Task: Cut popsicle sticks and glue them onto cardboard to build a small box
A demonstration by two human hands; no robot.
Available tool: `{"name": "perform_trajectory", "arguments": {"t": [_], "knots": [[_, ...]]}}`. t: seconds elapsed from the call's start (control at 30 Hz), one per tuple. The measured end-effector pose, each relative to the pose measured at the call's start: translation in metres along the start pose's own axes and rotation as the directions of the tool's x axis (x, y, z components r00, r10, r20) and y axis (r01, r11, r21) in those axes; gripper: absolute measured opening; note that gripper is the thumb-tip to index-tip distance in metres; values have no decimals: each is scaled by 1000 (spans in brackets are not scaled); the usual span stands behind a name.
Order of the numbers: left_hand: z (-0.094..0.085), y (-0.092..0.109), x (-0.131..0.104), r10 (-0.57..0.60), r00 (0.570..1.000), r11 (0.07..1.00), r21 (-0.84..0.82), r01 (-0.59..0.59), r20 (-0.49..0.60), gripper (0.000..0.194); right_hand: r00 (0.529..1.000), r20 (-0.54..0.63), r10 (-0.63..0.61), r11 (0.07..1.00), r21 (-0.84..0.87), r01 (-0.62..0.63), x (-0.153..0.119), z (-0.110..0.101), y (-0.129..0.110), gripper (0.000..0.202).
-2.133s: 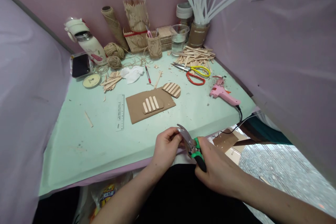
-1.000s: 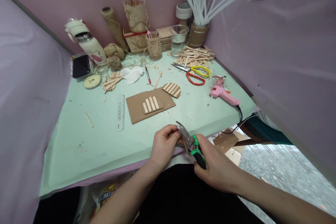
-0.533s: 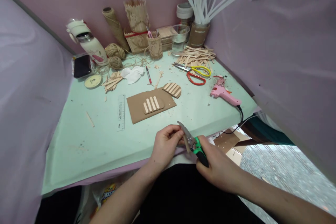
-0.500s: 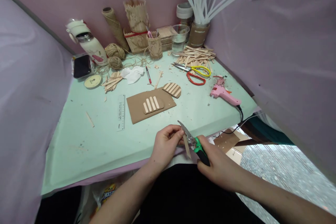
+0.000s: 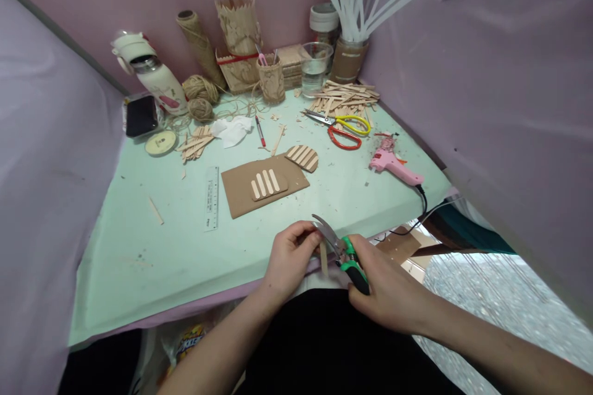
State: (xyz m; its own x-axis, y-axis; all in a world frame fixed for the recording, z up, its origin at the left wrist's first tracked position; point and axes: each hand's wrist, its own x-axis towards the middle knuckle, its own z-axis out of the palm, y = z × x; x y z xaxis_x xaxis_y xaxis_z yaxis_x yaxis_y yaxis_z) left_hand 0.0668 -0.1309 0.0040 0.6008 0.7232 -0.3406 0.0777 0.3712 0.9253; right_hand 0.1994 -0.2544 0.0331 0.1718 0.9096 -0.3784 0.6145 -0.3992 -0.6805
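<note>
At the near edge of the pale green bench [image 5: 139, 247], the left hand [image 5: 290, 253] curls inward, its grip pinched together on a thin pale wooden stick [image 5: 323, 259] that hangs down. Just right, the right hand [image 5: 386, 287] wraps knuckles-up, grip clamped on green-and-black-handled metal shears [image 5: 340, 250], blades touching the stick's top.

Green-handled shears [image 5: 348, 257]; pink glue gun [image 5: 393, 163]; mint table [image 5: 139, 247].
</note>
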Motion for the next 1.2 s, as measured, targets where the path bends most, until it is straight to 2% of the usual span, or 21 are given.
{"name": "perform_trajectory", "arguments": {"t": [0.3, 0.6, 0.73, 0.9, 1.1, 1.2], "knots": [[0, 6, -2, 9, 1000, 998, 63, -10, 21, 11, 999, -12, -40, 997, -60, 40, 0, -1, -3, 28], [-1, 9, -3, 56, 995, 988, 142, -67, 80, 13, 1000, 16, 9, 996, -93, -8, -4, 2, 2, 25], [-3, 9, -2, 72, 995, 978, 189, -85, 70, 13, 997, 66, 50, 999, -23, -49, -5, -1, 4, 26], [-3, 8, -3, 13, 998, 986, 164, -24, 68, 16, 998, 58, 30, 991, 128, -37, -4, -13, 7, 31], [-2, 8, -3, 15, 999, 988, 154, -20, 35, 18, 999, 48, 16, 989, 146, -23, -2, -14, 14, 40], [-3, 6, -2, -17, 998, 998, 63, 13, 60, 20, 999, 41, 24, 989, 147, -30, 0, -11, 14, 41]]}}
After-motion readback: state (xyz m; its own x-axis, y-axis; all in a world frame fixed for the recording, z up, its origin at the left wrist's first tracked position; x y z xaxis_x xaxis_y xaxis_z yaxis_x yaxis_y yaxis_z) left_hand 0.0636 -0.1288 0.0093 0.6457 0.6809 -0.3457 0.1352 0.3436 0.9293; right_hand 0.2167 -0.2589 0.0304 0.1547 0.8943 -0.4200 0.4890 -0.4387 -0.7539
